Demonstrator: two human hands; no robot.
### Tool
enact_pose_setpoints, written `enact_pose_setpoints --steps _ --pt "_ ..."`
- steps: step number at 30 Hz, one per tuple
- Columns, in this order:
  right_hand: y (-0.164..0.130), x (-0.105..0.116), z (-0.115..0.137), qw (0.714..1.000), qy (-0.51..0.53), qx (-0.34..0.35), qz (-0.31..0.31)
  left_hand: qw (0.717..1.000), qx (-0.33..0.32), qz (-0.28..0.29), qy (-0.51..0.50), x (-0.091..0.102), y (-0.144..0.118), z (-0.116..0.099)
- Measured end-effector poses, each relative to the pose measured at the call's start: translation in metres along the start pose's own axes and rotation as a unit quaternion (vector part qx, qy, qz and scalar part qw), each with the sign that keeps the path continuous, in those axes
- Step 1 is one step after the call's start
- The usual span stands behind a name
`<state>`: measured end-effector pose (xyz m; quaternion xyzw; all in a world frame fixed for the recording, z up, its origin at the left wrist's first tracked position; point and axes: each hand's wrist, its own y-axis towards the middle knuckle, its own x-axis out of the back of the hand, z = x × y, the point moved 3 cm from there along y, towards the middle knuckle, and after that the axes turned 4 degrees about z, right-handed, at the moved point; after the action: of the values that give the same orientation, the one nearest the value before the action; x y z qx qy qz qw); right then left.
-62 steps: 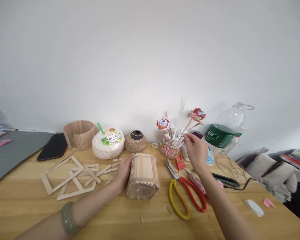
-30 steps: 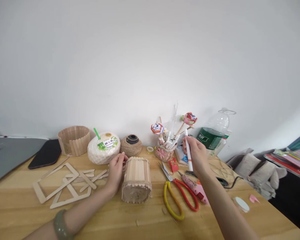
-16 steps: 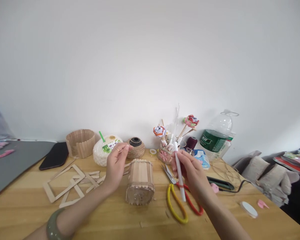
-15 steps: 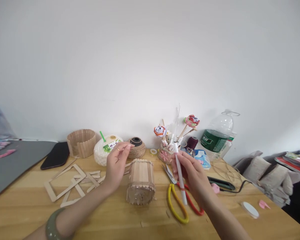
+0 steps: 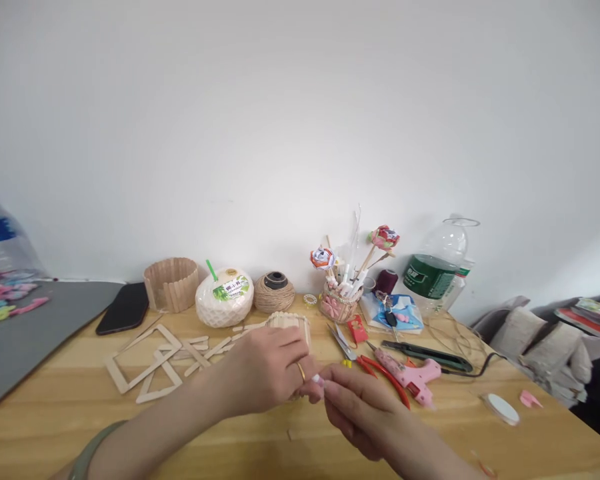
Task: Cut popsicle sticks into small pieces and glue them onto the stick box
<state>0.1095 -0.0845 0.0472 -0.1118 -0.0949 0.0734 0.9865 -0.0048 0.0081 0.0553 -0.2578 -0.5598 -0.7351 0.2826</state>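
Your two hands meet low over the table, pinching a small white tip between them.

Head view: your left hand (image 5: 267,370) and right hand (image 5: 360,410) come together at the front of the table (image 5: 55,413), fingertips touching around the white end of a slim stick (image 5: 317,379). Both hands are closed narrow on it, and the rest of the stick is hidden inside your right hand, so I cannot tell which way its long axis runs. The popsicle-stick holder (image 5: 290,321) stands directly behind your left hand, mostly covered by it and nearer to it than to the right. The scissors (image 5: 353,353) and pink glue gun (image 5: 410,377) lie just beyond your right hand.
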Motion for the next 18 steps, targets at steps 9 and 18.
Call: enact_pose_setpoints --steps 9,18 --pt "-0.017 0.007 -0.018 0.936 -0.335 0.090 -0.053 0.993 -0.014 0.101 -0.058 -0.002 0.001 -0.017" --pt "-0.020 0.023 -0.037 0.937 -0.272 0.154 -0.158 0.968 0.088 0.151 -0.180 0.022 -0.025 0.013"
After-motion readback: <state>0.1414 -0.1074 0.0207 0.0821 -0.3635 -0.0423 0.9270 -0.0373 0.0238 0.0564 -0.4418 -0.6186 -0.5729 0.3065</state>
